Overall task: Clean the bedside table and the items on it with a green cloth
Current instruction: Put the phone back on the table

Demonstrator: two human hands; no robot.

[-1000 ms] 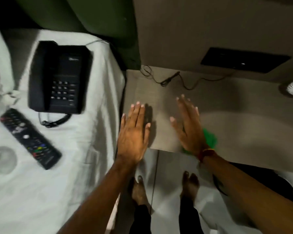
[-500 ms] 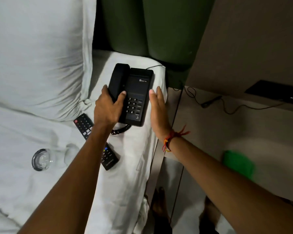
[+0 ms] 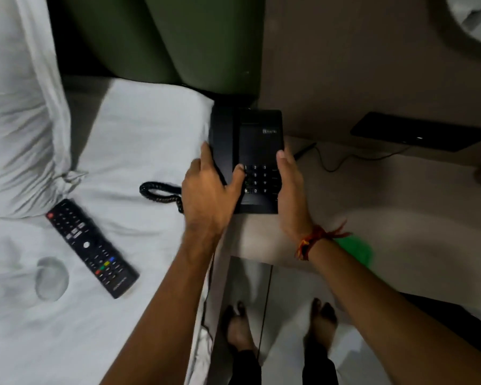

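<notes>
Your left hand (image 3: pixel 206 195) and right hand (image 3: pixel 290 190) clamp black corded desk telephone (image 3: pixel 257 143) by its sides, fingers wrapped, over gap between white bed sheet (image 3: pixel 139 140) and beige bedside table (image 3: pixel 400 218). Long axis points away from you, keypad nearest. Black remote control (image 3: pixel 90 247) and two clear glasses (image 3: pixel 52 279) lie left on sheet; crumpled green cloth (image 3: pixel 357 251) lies on table behind your right wrist.

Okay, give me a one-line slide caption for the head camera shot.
Both hands, left and right, grip a black telephone at the bedside table edge; green cloth lies on the table.

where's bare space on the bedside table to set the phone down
The bedside table is bare between the black cable near the wall and the green cloth at the front edge, and rightward. The bed holds the remote and two glasses.
</notes>
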